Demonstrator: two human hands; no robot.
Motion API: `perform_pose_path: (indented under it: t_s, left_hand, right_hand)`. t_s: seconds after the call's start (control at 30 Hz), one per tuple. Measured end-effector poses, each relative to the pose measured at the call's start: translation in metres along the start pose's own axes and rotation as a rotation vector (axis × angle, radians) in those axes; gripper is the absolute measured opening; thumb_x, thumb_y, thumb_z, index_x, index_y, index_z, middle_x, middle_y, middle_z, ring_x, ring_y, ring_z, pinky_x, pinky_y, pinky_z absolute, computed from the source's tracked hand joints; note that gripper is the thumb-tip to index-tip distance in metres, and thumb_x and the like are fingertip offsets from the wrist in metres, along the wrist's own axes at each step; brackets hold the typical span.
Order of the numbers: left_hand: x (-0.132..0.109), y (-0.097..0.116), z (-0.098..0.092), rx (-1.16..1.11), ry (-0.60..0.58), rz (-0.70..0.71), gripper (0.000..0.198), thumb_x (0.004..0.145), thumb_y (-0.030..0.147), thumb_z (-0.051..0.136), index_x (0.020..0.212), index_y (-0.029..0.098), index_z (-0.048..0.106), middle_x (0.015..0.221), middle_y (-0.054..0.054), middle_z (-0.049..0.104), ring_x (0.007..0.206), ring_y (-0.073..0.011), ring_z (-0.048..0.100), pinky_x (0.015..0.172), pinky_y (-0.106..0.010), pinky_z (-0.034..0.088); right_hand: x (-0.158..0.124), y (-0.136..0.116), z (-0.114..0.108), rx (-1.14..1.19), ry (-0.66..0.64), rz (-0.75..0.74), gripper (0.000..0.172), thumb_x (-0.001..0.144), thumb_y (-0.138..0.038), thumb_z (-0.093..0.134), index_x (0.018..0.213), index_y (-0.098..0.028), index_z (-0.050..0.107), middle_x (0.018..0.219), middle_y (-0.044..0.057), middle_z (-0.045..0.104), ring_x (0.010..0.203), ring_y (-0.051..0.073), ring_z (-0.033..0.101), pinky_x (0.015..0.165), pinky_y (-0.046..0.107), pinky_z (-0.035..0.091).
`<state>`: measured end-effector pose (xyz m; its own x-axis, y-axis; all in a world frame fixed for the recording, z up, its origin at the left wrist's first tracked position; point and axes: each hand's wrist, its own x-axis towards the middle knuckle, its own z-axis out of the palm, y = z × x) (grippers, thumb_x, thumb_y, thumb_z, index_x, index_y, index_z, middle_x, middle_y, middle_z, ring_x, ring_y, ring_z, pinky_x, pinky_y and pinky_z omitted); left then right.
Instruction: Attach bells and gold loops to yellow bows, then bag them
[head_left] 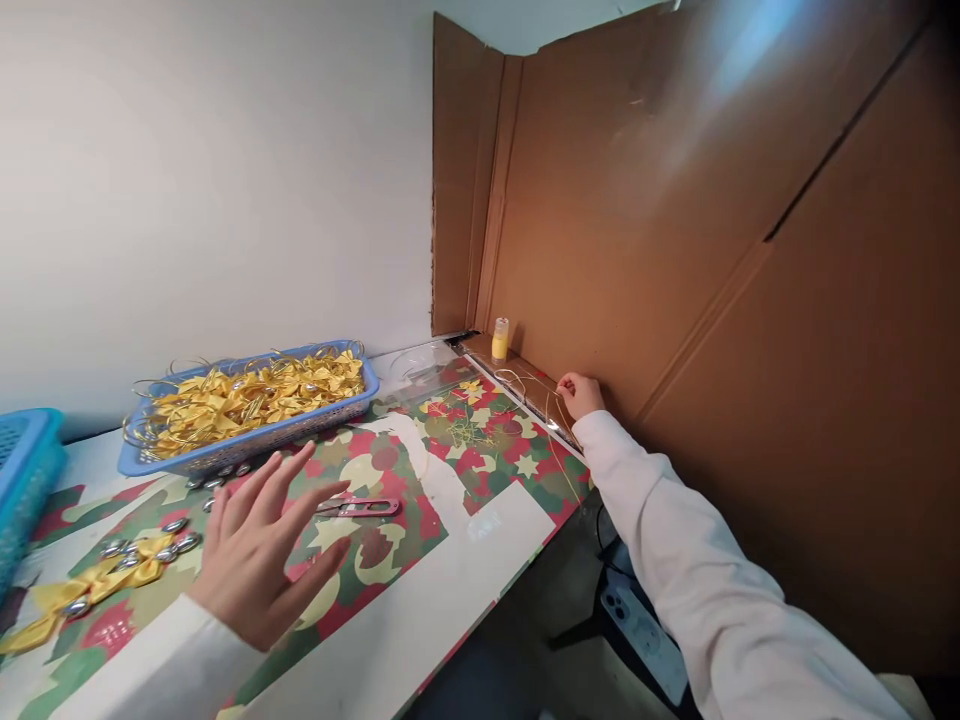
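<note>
My left hand [259,555] hovers over the left part of the table with its fingers spread and nothing in them. Just beyond its fingertips lie pink-handled thread snips [367,508], partly hidden by the hand. My right hand [580,397] reaches to the far right edge of the table, beside the cardboard, with fingers pinched on a thin gold cord [556,455]. More of the cord loops on the table edge next to it. Yellow ribbon bows [97,590] and several shiny silver beads [176,524] lie left of my left hand.
A blue basket [247,445] at the back holds many yellow bows with gold loops. Part of a turquoise basket [37,450] shows at far left. Small gold cord scraps [472,432] lie mid-table. A small yellow-filled bottle [500,340] stands by a tall cardboard wall [637,220]. A phone [643,640] rests below the table.
</note>
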<state>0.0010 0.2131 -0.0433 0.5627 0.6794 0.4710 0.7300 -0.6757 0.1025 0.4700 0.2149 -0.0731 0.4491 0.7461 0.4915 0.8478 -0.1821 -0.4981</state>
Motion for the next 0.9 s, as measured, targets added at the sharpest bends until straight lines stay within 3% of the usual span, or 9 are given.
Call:
perform_pose_path:
  t_s: [0.17,0.33,0.6,0.9]
  left_hand:
    - [-0.011,-0.017,0.005,-0.054,-0.003,-0.013,0.034,0.079,0.038,0.049,0.11,0.031,0.061,0.147,-0.007,0.037,0.135,-0.0414,0.028,0.106,-0.062,0.025]
    - [-0.009,-0.011,0.01,-0.077,0.023,0.007,0.033,0.081,0.039,0.045,0.111,0.033,0.058,0.147,-0.008,0.035,0.135,-0.0421,0.028,0.102,-0.068,0.022]
    - [-0.01,-0.007,0.008,-0.11,0.004,-0.027,0.034,0.076,0.038,0.051,0.108,0.034,0.061,0.147,-0.004,0.037,0.134,-0.0412,0.03,0.104,-0.065,0.025]
    - [-0.016,-0.002,0.006,-0.082,-0.036,-0.023,0.031,0.083,0.033,0.044,0.11,0.032,0.06,0.145,-0.009,0.038,0.136,-0.0407,0.026,0.102,-0.07,0.021]
  right_hand:
    - [0.0,0.002,0.0,-0.048,-0.019,-0.001,0.009,0.071,-0.015,0.055,0.066,-0.018,0.061,0.064,0.004,0.066,0.063,0.017,0.059,0.065,0.028,0.047]
    - [0.0,0.002,-0.001,-0.086,-0.024,0.005,0.011,0.071,-0.015,0.053,0.064,-0.019,0.061,0.062,0.004,0.066,0.061,0.018,0.059,0.064,0.029,0.047]
    - [-0.003,0.002,-0.002,-0.091,-0.036,0.002,0.011,0.072,-0.014,0.051,0.066,-0.018,0.06,0.064,0.006,0.066,0.061,0.017,0.06,0.064,0.028,0.048]
    - [-0.002,-0.001,0.0,-0.105,-0.045,-0.01,0.012,0.07,-0.012,0.051,0.065,-0.018,0.06,0.063,0.006,0.066,0.059,0.017,0.059,0.062,0.027,0.046]
